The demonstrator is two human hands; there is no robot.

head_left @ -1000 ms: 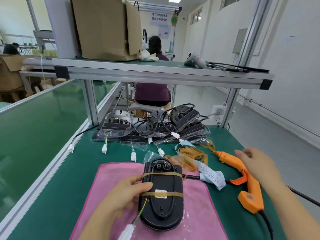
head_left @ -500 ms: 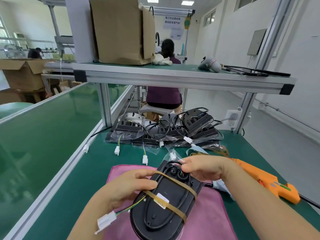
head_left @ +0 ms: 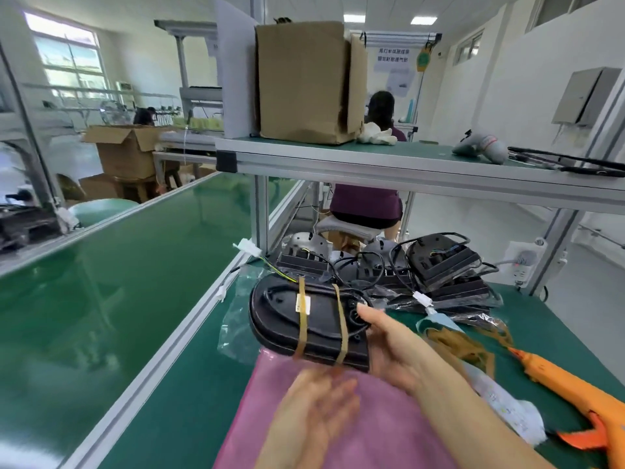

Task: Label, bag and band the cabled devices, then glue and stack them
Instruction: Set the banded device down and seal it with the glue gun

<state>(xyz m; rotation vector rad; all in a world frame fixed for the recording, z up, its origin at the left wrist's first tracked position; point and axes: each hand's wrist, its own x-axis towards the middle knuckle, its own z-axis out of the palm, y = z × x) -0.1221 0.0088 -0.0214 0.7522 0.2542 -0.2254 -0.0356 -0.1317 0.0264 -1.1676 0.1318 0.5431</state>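
Green conveyor belt [head_left: 101, 282] runs down the left. Half a second ago the banded device [head_left: 304, 319] sat on the pink cloth [head_left: 389, 441] under both hands. Now it's lifted, turned sideways, past the cloth's far edge over the worktop [head_left: 203, 384]. Left hand [head_left: 318, 411] has let go: fingers straight, blurred, empty, below the device. Right hand [head_left: 389, 346] grips the device's right end, thumb on top. Bagged device pile [head_left: 446, 265] behind, glue gun [head_left: 575, 394] far right. Overhead shelf [head_left: 406, 164] carries a cardboard box [head_left: 304, 82].
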